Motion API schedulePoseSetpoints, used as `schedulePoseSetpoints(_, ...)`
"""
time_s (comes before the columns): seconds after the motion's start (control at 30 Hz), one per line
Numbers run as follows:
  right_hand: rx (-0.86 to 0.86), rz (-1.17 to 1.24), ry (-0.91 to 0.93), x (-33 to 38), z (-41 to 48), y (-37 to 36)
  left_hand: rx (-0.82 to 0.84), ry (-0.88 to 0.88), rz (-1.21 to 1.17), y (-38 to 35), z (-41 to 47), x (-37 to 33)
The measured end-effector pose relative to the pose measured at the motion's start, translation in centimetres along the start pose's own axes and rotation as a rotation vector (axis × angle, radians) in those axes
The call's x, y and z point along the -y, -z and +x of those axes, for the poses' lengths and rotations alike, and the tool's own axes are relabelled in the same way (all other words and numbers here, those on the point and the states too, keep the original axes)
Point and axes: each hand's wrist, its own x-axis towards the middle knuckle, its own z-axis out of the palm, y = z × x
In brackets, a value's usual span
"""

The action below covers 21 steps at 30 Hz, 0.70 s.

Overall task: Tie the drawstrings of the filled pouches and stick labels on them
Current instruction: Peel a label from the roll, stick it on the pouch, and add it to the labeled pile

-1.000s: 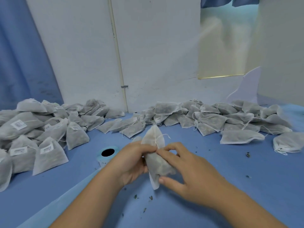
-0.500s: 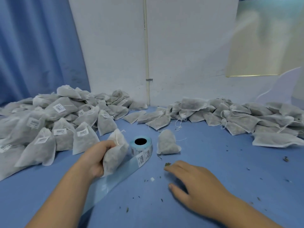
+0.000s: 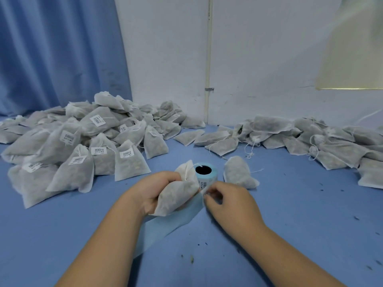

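Two heaps sit on the blue counter [image 3: 290, 214] — barcode-labelled pouches [image 3: 83, 146] far left, unlabelled pouches [image 3: 310, 141] far right; the print is too small to read. My left hand [image 3: 157, 189] grips a filled pouch [image 3: 178, 195], long axis near-to-far, tied neck pointing away, touching the label roll [image 3: 204, 172]. My right hand [image 3: 230, 201] pinches a label [image 3: 204, 190] at the roll's near side.

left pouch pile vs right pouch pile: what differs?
The left pile carries white barcode labels; the right pile shows none. The left pile is heaped high, tops cinched; the right pile lies lower and flatter, loose strings trailing. Both are grey filled pouches on the blue table.
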Motion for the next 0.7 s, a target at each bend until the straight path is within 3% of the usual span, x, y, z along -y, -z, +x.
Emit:
schedulePoseSetpoints(0.33,-0.01,0.157,-0.059,0.4,-0.2,-0.1,-0.042,-0.052,0.055,-0.6,-0.5,0.6)
schedulePoseSetpoints(0.7,-0.007,0.085,-0.07,0.5,-0.2,0.1,-0.163,-0.132,0.274,-1.7,-1.1,0.9)
